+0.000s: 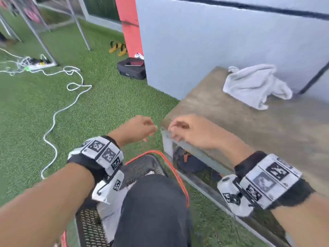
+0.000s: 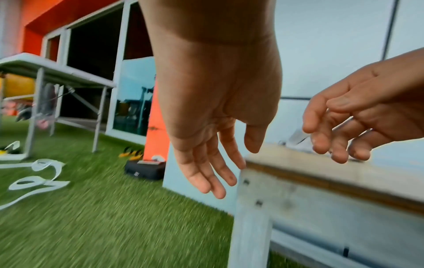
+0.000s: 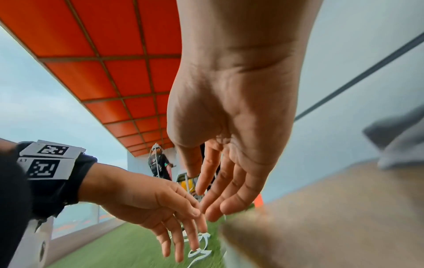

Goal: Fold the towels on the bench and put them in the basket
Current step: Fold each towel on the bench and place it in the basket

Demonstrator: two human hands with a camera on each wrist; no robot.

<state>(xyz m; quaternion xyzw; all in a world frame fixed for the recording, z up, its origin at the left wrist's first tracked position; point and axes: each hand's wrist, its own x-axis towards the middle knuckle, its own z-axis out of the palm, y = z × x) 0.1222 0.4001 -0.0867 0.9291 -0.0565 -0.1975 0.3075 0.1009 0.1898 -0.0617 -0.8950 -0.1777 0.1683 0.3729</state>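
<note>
A crumpled pale grey towel (image 1: 254,85) is seen lying on the far part of the weathered wooden-topped table (image 1: 249,125), close against the light grey wall (image 1: 204,38). The left hand (image 1: 136,128) is held over the green artificial grass (image 1: 53,107) just beside the table's near corner, its fingers (image 2: 206,174) relaxed and grasping nothing. The right hand (image 1: 192,131) is held over that corner, its fingers (image 3: 220,192) likewise released and empty. A black mesh basket with an orange rim (image 1: 147,166) is seen on the grass beside the table, partly hidden by a dark-trousered knee (image 1: 153,207).
</note>
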